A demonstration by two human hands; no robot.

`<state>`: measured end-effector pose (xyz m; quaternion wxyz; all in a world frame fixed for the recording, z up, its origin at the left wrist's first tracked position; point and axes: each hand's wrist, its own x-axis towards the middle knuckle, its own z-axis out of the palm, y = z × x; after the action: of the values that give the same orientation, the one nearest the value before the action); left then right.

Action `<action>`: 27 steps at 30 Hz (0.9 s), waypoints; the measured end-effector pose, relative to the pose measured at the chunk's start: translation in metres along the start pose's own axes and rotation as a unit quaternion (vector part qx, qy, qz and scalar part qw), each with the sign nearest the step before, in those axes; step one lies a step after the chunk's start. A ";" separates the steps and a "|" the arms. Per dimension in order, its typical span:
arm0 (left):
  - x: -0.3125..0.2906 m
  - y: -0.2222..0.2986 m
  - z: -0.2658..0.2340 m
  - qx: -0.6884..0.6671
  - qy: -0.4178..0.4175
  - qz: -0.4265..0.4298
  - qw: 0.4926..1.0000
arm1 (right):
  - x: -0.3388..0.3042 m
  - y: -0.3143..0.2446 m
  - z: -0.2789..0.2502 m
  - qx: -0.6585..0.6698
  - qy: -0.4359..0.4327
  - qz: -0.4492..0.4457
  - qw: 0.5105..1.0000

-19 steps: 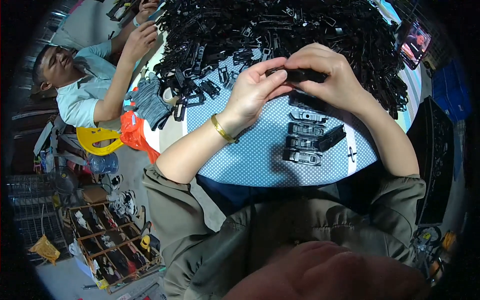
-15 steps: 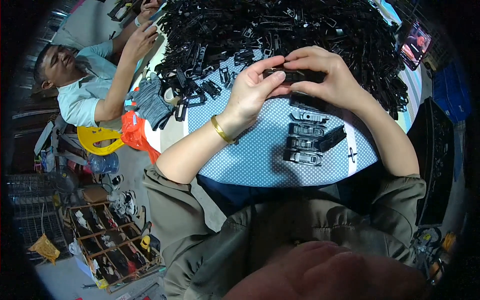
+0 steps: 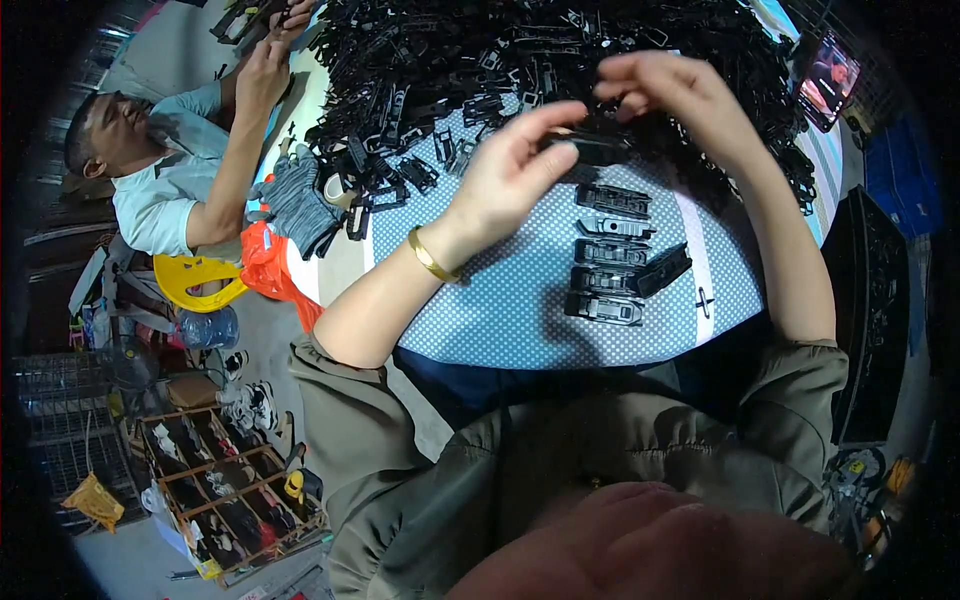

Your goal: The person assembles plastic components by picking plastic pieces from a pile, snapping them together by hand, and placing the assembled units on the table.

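A dark, long black plastic part [image 3: 602, 149] sits between the thumb and fingers of my left hand [image 3: 505, 178], which wears a gold bangle [image 3: 432, 255]. My right hand [image 3: 675, 92] is away from that part, over the near side of a large pile of black plastic parts [image 3: 450, 60]. Its fingers are bent and apart, with nothing visible in them. Below my hands, several black plastic pieces [image 3: 612, 253] lie in a column on the dotted cloth [image 3: 480, 310]. One more black piece [image 3: 664, 270] lies slanted against the column's right side.
Gray gloves [image 3: 300, 205] and a tape roll [image 3: 338, 188] lie left of the pile. A co-worker [image 3: 165, 165] sits at the left, hands raised by the table edge. A lit phone [image 3: 829, 82] stands at the right. An orange-red bag [image 3: 268, 265] hangs by a yellow stool [image 3: 190, 285].
My right hand has let go of the black plastic part and moved up and right toward the pile. My left hand stays near the same place with the part.
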<state>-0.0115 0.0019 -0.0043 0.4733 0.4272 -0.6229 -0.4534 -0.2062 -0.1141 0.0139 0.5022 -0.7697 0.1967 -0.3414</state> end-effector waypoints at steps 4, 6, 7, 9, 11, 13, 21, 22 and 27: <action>-0.006 0.003 0.013 0.156 -0.137 0.025 0.978 | 0.000 0.008 -0.011 -0.218 0.059 -0.028 0.974; -0.007 0.000 0.014 0.199 -0.176 0.147 0.953 | -0.005 0.000 0.006 -0.270 0.028 -0.023 0.962; -0.008 0.002 0.014 0.168 -0.203 0.123 0.957 | -0.007 -0.002 0.012 -0.341 0.018 -0.066 0.938; -0.009 0.007 0.012 0.177 -0.189 0.131 0.957 | -0.010 -0.002 0.022 -0.441 -0.013 -0.106 0.891; -0.007 0.010 0.006 0.209 -0.142 0.106 0.962 | -0.015 0.007 0.025 -0.472 -0.019 -0.135 0.871; -0.004 0.009 -0.008 0.226 0.041 0.028 0.973 | -0.016 0.006 0.029 -0.473 -0.030 -0.141 0.869; 0.006 0.005 -0.103 0.577 0.176 -0.030 0.797 | -0.011 0.003 0.022 -0.212 0.011 -0.015 0.977; 0.004 0.003 -0.096 0.663 0.163 0.017 0.731 | -0.012 0.000 0.021 -0.138 -0.006 0.038 0.990; 0.010 -0.010 -0.079 0.797 0.194 0.005 0.572 | -0.011 -0.006 0.022 -0.089 -0.027 0.057 0.994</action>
<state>0.0650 -0.0230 -0.0008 0.0538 0.7065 -0.6280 0.3218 -0.1981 -0.0910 0.0102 0.4554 -0.8080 0.2560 -0.2723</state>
